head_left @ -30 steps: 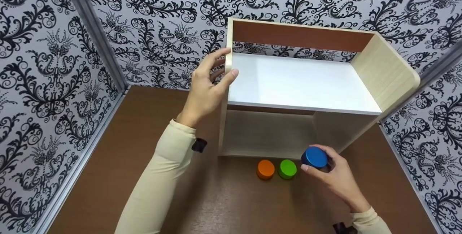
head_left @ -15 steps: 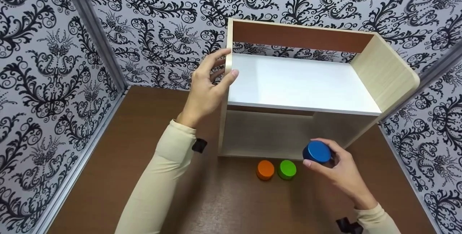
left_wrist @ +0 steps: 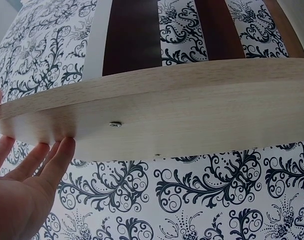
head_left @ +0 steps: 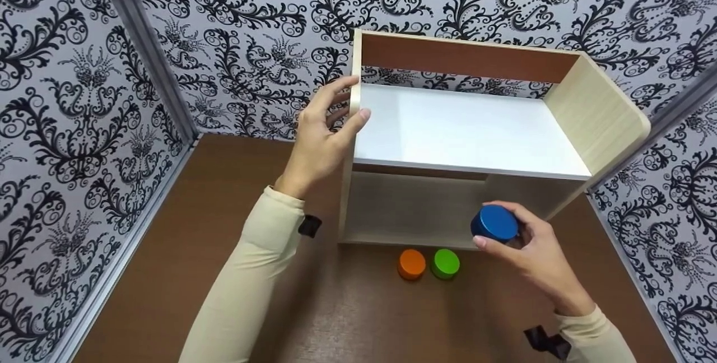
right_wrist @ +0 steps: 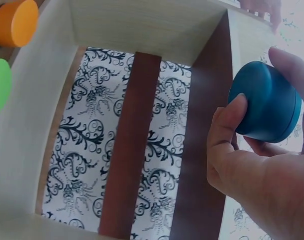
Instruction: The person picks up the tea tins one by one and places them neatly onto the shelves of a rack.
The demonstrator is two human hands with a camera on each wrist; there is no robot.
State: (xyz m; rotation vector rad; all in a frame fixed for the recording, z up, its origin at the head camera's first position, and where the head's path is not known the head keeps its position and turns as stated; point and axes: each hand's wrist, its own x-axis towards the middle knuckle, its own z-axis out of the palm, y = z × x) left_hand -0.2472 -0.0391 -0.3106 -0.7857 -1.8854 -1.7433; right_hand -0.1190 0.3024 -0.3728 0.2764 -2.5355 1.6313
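My left hand [head_left: 318, 136] holds the left side panel [left_wrist: 191, 110] of a small wooden shelf unit, thumb on the inner side and fingertips against the outer face. In the head view my right hand [head_left: 540, 259] grips a short blue round tin [head_left: 497, 223], thumb at its near side and fingers around the far side. The tin is raised off the table, in front of the lower compartment's right part. An orange round tin [head_left: 411, 264] and a green round tin [head_left: 446, 263] stand side by side on the table, just before the unit's front edge.
The white middle shelf [head_left: 470, 128] spans the unit, with a taller right side panel [head_left: 602, 111] at its end. Brown slats [right_wrist: 129, 145] cross the open back. Patterned walls [head_left: 252, 27] enclose the brown tabletop [head_left: 347, 318].
My right hand has lifted the blue tin up and slightly right, away from the green one. The left hand stays on the panel, and the orange and green tins have not moved.
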